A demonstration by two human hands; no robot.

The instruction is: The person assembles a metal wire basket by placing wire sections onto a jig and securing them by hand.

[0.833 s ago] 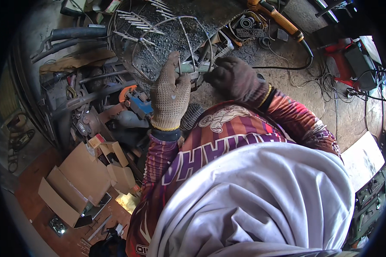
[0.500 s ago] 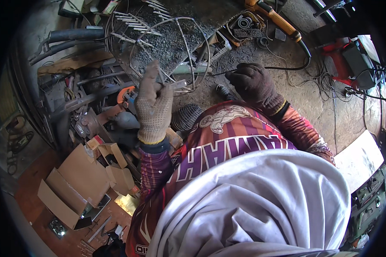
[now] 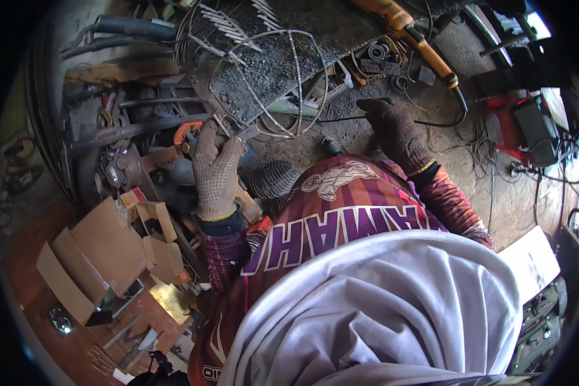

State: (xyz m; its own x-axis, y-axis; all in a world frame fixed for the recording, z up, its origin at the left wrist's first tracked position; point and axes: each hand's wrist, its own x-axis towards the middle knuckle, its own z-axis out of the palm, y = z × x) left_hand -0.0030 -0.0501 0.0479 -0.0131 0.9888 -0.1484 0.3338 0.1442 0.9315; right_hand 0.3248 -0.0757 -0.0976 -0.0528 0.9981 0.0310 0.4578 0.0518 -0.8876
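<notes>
My left hand (image 3: 217,170), in a beige dotted glove, is closed at the near left side of a rounded wire frame (image 3: 298,83) made of thin metal rods. A short flat metal piece (image 3: 246,134) sticks out beside its fingers toward the frame. The frame leans over a dark worktop (image 3: 264,64) strewn with grey metal bits. My right hand (image 3: 395,132), in a dark brown glove, is apart from the frame on its right. Its fingers reach leftward with a gap between them, and nothing shows in them.
An orange angle grinder (image 3: 424,55) lies at the far right, its black cable (image 3: 460,116) curving across the floor. Several cut rods (image 3: 228,29) lie on the worktop. Scrap metal and an open cardboard box (image 3: 106,248) are at left; a red and grey machine (image 3: 527,132) stands at right.
My left hand has drawn slightly nearer and left, and its raised finger has folded down. My right hand has shifted a little right, its fingers loosening. The whole view has shifted slightly.
</notes>
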